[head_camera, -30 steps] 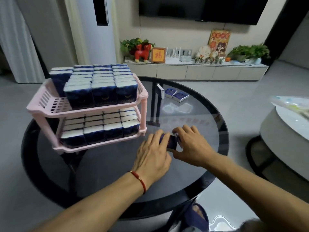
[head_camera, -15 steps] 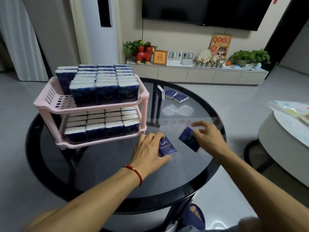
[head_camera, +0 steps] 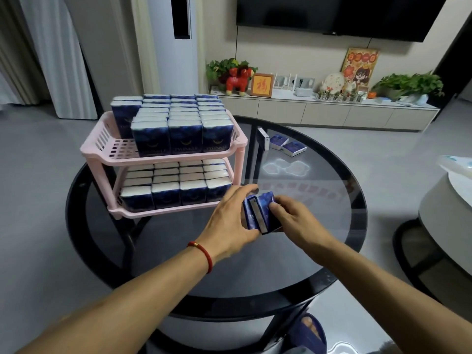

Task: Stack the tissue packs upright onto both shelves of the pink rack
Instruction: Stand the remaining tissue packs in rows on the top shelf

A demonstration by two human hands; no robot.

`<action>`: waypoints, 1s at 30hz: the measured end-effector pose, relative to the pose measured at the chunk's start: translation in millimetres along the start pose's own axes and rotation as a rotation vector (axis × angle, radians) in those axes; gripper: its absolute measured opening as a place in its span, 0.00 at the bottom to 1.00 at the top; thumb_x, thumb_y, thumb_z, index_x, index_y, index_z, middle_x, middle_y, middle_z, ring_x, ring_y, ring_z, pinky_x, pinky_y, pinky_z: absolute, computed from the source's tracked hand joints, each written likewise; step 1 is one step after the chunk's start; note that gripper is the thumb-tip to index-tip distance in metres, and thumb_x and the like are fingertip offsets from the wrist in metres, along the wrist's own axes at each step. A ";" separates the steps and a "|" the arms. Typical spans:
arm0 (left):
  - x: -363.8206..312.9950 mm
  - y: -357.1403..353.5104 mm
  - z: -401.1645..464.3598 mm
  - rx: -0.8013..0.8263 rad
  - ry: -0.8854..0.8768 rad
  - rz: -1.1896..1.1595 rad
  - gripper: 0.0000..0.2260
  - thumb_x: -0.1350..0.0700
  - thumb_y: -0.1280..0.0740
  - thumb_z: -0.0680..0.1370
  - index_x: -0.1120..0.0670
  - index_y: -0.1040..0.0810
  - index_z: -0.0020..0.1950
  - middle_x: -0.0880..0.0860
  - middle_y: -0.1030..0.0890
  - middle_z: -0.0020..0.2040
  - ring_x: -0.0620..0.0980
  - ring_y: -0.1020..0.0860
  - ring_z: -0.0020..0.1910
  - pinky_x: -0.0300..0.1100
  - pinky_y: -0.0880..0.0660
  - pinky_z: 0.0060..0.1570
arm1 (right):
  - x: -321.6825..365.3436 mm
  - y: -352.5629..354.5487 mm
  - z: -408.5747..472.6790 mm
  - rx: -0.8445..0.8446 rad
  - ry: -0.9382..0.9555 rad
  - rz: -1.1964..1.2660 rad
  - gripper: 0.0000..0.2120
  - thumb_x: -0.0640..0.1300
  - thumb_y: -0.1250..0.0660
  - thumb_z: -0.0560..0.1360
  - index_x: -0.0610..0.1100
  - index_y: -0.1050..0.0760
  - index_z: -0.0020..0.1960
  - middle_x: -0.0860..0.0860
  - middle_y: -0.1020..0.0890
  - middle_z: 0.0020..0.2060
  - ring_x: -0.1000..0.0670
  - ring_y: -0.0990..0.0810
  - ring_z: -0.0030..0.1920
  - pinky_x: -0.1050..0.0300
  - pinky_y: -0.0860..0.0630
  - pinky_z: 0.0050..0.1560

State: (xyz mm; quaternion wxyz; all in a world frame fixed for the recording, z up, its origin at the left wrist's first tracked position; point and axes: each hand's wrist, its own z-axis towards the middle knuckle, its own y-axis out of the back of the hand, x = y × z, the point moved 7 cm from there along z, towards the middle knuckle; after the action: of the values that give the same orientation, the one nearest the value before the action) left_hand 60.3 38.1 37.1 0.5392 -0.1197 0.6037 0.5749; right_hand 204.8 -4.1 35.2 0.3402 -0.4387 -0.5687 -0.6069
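Observation:
The pink rack [head_camera: 163,159] stands on the left of the round glass table [head_camera: 319,256]. Both shelves carry several dark blue tissue packs standing upright in rows. Just right of the rack's lower shelf, two blue tissue packs [head_camera: 260,213] are pressed side by side between my hands. My left hand [head_camera: 229,221] grips the left pack from the left. My right hand [head_camera: 293,221] grips the right pack, fingers curled over its top. Three more packs [head_camera: 283,145] sit at the table's far side, one of them upright.
A second round table [head_camera: 449,221] with a plastic bag stands at the right. Behind, a low white cabinet [head_camera: 327,113] holds plants, frames and ornaments under a wall TV. A foot in a blue slipper [head_camera: 309,330] shows below the table's near edge.
Half a second ago each hand held its own pack apart on the glass. My right hand has brought its pack leftward against the one in my left hand.

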 end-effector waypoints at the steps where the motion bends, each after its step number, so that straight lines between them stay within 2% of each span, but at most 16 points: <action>1: -0.7 1.4 -0.9 0.022 -0.015 0.007 0.41 0.61 0.22 0.69 0.47 0.35 0.78 0.44 0.33 0.69 0.44 0.28 0.67 0.34 0.25 0.64 | 5.6 -3.5 -0.4 0.025 0.032 -0.001 0.12 0.44 0.44 0.86 0.48 0.22 0.61 0.50 0.15 0.50 0.49 0.15 0.52 0.50 0.17 0.56; 3: -1.4 4.9 -3.5 0.061 -0.037 -0.016 0.41 0.61 0.24 0.69 0.45 0.37 0.79 0.43 0.34 0.69 0.41 0.29 0.66 0.25 0.27 0.58 | 10.2 -10.3 -1.4 0.090 0.057 0.044 0.12 0.43 0.44 0.86 0.48 0.24 0.63 0.51 0.15 0.52 0.51 0.15 0.53 0.51 0.17 0.57; 4: -1.0 8.4 -4.9 0.057 -0.032 -0.051 0.40 0.59 0.24 0.70 0.43 0.36 0.78 0.43 0.33 0.69 0.41 0.29 0.66 0.26 0.26 0.56 | 11.6 -14.2 -2.5 0.127 0.057 0.084 0.13 0.42 0.44 0.86 0.47 0.25 0.65 0.49 0.15 0.54 0.50 0.15 0.55 0.50 0.18 0.58; 7: 2.4 23.3 -9.7 -0.025 -0.020 -0.114 0.37 0.54 0.24 0.69 0.41 0.34 0.76 0.43 0.30 0.67 0.42 0.27 0.68 0.38 0.25 0.65 | 15.5 -23.0 -3.9 0.205 0.105 0.160 0.16 0.41 0.41 0.85 0.49 0.29 0.72 0.47 0.17 0.60 0.48 0.16 0.59 0.48 0.18 0.59; 9: 7.0 32.7 -12.0 -0.068 -0.046 -0.051 0.36 0.55 0.25 0.69 0.43 0.32 0.75 0.44 0.28 0.66 0.44 0.26 0.68 0.44 0.26 0.68 | 22.6 -22.8 -4.4 0.198 0.191 0.037 0.21 0.40 0.38 0.84 0.53 0.32 0.75 0.50 0.20 0.62 0.51 0.18 0.61 0.50 0.20 0.62; 11: 7.8 37.7 -15.6 -0.056 -0.072 0.063 0.33 0.58 0.24 0.69 0.47 0.30 0.73 0.45 0.26 0.65 0.44 0.25 0.65 0.37 0.28 0.66 | 27.5 -23.2 -4.4 0.188 0.273 -0.115 0.25 0.38 0.34 0.81 0.55 0.32 0.74 0.54 0.21 0.62 0.55 0.20 0.62 0.54 0.22 0.64; 13: 9.3 38.0 -19.1 -0.028 -0.091 0.140 0.29 0.61 0.24 0.70 0.50 0.27 0.70 0.47 0.24 0.62 0.44 0.24 0.61 0.30 0.29 0.61 | 28.1 -29.1 -6.3 0.204 0.320 -0.243 0.26 0.42 0.30 0.78 0.55 0.33 0.73 0.57 0.22 0.63 0.58 0.22 0.63 0.56 0.23 0.65; 14: 11.4 36.5 -20.8 -0.011 -0.086 0.155 0.28 0.62 0.24 0.70 0.50 0.26 0.68 0.46 0.23 0.61 0.45 0.24 0.60 0.31 0.28 0.59 | 27.7 -32.7 -7.1 0.207 0.332 -0.286 0.27 0.45 0.28 0.77 0.54 0.34 0.73 0.57 0.22 0.63 0.59 0.23 0.63 0.56 0.22 0.64; 17: 22.0 33.3 -22.8 0.024 -0.017 0.109 0.26 0.61 0.24 0.70 0.47 0.26 0.65 0.45 0.22 0.59 0.44 0.22 0.57 0.42 0.23 0.58 | 31.2 -37.7 -6.6 0.167 0.385 -0.359 0.27 0.52 0.29 0.78 0.52 0.33 0.74 0.56 0.23 0.63 0.57 0.22 0.59 0.57 0.19 0.56; 20: 32.6 36.1 -20.3 0.036 0.070 0.037 0.28 0.54 0.24 0.68 0.41 0.28 0.64 0.44 0.20 0.58 0.44 0.20 0.57 0.48 0.20 0.57 | 32.2 -37.5 -1.6 0.147 0.390 -0.359 0.24 0.53 0.30 0.79 0.50 0.30 0.72 0.54 0.20 0.61 0.56 0.21 0.57 0.54 0.17 0.51; 23: 35.8 38.2 -20.0 0.053 0.104 -0.080 0.29 0.49 0.23 0.67 0.37 0.28 0.64 0.44 0.19 0.61 0.44 0.19 0.60 0.50 0.20 0.61 | 30.8 -37.6 2.7 0.134 0.380 -0.358 0.21 0.53 0.30 0.79 0.50 0.28 0.70 0.54 0.19 0.57 0.55 0.19 0.53 0.52 0.17 0.48; 27: 21.5 50.4 -22.0 0.008 -0.044 0.077 0.21 0.51 0.23 0.71 0.42 0.21 0.62 0.42 0.21 0.56 0.41 0.21 0.57 0.45 0.21 0.59 | 40.3 -35.9 2.6 0.111 0.428 -0.463 0.24 0.60 0.29 0.75 0.50 0.24 0.66 0.56 0.18 0.52 0.56 0.19 0.50 0.58 0.19 0.49; 30: 7.0 62.4 -27.1 -0.034 -0.144 0.190 0.20 0.50 0.23 0.71 0.46 0.20 0.63 0.41 0.21 0.54 0.42 0.22 0.54 0.45 0.22 0.55 | 51.4 -34.9 -2.2 0.095 0.474 -0.473 0.26 0.65 0.31 0.72 0.50 0.23 0.64 0.56 0.17 0.51 0.57 0.19 0.50 0.58 0.19 0.49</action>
State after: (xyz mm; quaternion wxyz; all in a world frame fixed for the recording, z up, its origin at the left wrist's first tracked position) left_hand -4.1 38.5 60.3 0.5223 -0.0295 0.5619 0.6407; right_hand 152.9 2.4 68.8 0.3325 -0.1249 -0.5876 -0.7270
